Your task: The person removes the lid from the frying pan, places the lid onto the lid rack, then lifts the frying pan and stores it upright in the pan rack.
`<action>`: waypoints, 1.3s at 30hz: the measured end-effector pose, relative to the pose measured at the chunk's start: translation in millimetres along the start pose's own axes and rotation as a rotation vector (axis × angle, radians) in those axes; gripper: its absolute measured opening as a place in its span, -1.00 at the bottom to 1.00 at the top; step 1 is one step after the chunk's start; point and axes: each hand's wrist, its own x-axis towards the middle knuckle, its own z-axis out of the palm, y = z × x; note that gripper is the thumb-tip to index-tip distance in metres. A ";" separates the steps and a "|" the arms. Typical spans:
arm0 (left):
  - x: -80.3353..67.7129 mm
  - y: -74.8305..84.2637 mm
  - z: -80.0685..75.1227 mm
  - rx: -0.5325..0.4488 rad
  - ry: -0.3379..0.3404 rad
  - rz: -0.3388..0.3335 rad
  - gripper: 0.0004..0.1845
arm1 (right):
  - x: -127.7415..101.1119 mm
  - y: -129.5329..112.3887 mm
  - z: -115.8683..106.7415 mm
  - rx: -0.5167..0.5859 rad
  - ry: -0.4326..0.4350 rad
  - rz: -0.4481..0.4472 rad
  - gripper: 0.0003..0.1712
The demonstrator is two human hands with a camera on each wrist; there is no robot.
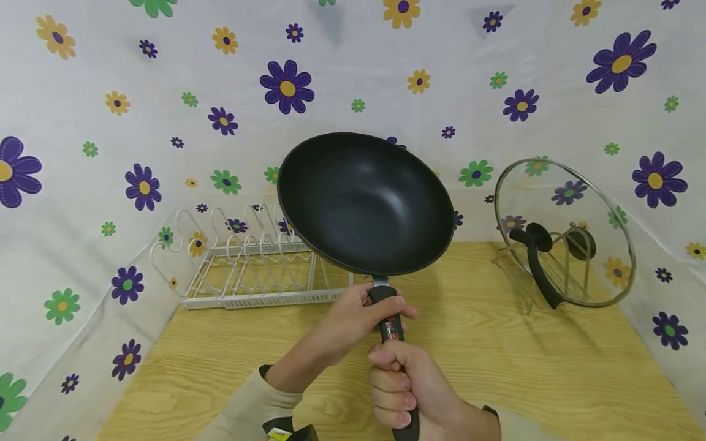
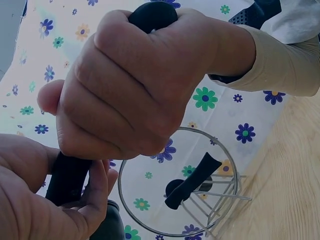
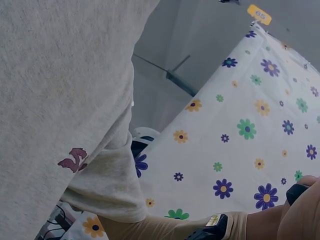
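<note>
The black wok (image 1: 365,202) hung tilted above the wooden table (image 1: 496,361), its handle (image 1: 390,324) wrapped by the curled fingers of the right hand (image 1: 408,389) at the lower end and pinched nearer the bowl by the left hand (image 1: 344,324), thumb on top.

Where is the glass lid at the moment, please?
In the head view, the glass lid stands on edge in a wire holder at the table's far right, right of the pan.

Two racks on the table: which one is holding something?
The small wire rack on the right: it props up the glass lid. The white rack at left stands bare.
</note>
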 end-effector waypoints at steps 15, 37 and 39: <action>-4.4 7.9 -17.9 0.094 0.057 0.027 -0.71 | 14.5 -3.6 -0.4 0.077 -0.086 0.040 -0.61; -19.0 16.6 -42.3 0.176 0.127 0.001 -0.71 | 42.8 5.8 -9.2 0.130 -0.252 0.064 -0.61; -21.4 17.4 -44.2 0.180 0.136 -0.005 -0.71 | 45.8 7.1 -10.2 0.124 -0.268 0.068 -0.61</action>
